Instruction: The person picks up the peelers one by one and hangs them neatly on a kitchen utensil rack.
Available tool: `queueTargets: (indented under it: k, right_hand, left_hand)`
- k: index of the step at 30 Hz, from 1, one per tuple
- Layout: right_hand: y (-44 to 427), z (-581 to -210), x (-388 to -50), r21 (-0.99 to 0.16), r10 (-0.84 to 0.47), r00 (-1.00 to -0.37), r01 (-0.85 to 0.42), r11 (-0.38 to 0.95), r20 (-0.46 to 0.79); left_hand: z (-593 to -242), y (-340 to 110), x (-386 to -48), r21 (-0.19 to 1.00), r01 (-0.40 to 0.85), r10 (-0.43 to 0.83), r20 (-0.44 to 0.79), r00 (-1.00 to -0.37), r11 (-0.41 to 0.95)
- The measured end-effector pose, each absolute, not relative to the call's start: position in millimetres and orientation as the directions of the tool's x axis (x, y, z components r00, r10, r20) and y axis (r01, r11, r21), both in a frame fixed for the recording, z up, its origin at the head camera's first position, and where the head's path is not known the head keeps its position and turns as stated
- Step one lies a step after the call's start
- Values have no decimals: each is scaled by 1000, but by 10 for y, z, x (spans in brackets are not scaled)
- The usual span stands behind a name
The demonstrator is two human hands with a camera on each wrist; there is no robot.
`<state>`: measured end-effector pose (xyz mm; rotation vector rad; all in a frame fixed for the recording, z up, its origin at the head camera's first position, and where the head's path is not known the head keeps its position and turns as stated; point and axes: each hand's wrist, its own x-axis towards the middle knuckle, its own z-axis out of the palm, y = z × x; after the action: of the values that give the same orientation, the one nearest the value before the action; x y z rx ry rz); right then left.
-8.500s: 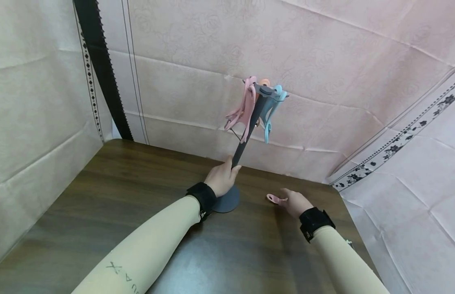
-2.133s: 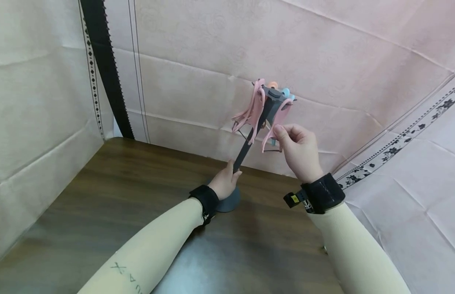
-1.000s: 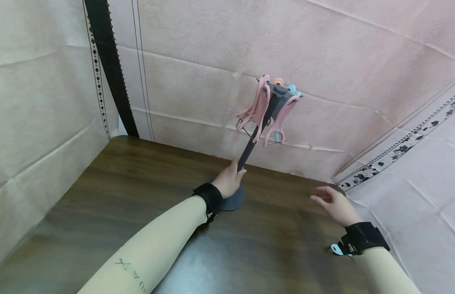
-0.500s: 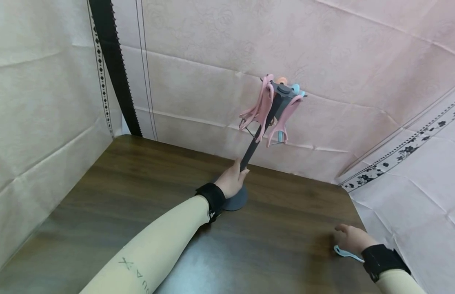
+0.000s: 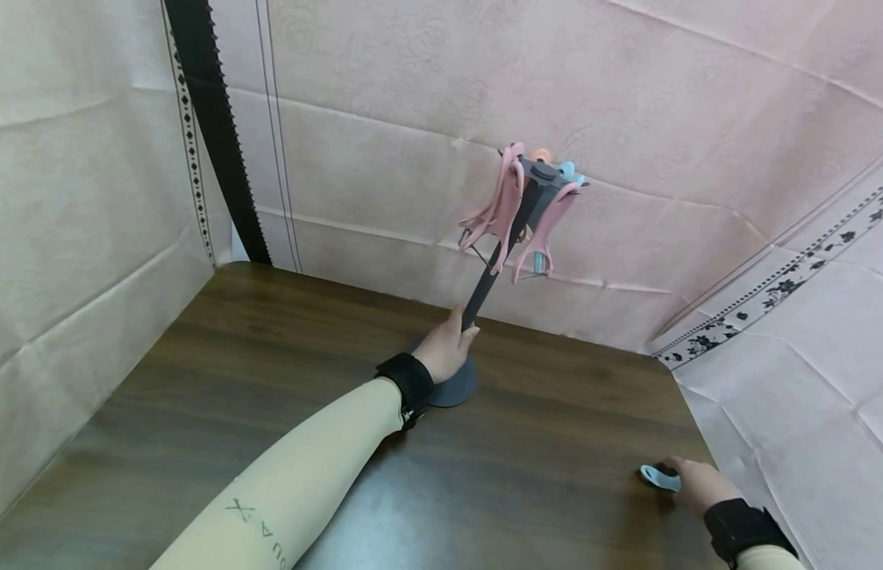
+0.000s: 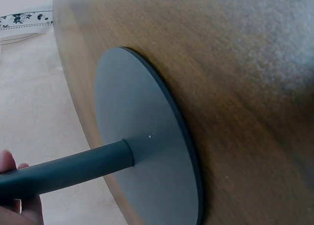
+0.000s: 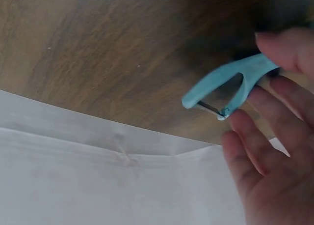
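My left hand [image 5: 444, 348] grips the pole [image 6: 73, 168] of a dark grey stand with a round base [image 6: 142, 122] on the table. Over at the table's right side, my right hand [image 5: 701, 484] pinches a light blue Y-shaped peeler [image 7: 216, 82] by its handle, between thumb and fingers. Its metal blade [image 7: 210, 108] faces away from the palm. From the hooks of the stand's head [image 5: 543, 172] hang pink peelers [image 5: 508, 206] on the left and another pink peeler [image 5: 551, 226] at front right. An orange handle end [image 5: 540, 155] and a blue one [image 5: 568, 169] show behind, mostly hidden.
The brown wooden table [image 5: 284, 443] has its back edge close to a pale cloth wall [image 5: 370, 190]. More cloth [image 5: 804, 412] closes off the right side, and a left cloth wall [image 5: 78, 237] stands opposite.
A pink peeler went from the table to the stand's front right hook, and my right hand let it go. That hand then moved down right and took the blue peeler. My left hand kept its grip.
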<state>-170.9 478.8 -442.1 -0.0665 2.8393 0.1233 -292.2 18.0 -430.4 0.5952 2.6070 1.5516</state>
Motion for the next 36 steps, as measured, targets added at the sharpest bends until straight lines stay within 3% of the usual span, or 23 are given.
queueTargets:
  k: [6,11,24,36]
  right_hand:
    - [4765,-4385,-1623,105,-130,-983,-143,984,-127]
    - [4762,-4394,-1605,120,-165,-984,-172,978,-64]
    - [4781,-4468,-1651,135,-85,-986,-104,985,-140]
    - [4975,-4441,-1698,-81,-12,-985,2,997,-171]
  left_hand:
    - [-4309,184,-2923,851,299,345,151,-926,431]
    - [-4311,186,-2929,853,304,344,159,-925,425]
    - [-4294,182,-2901,852,313,345,170,-923,419]
    - [-4305,182,-2911,849,316,349,169,-922,424]
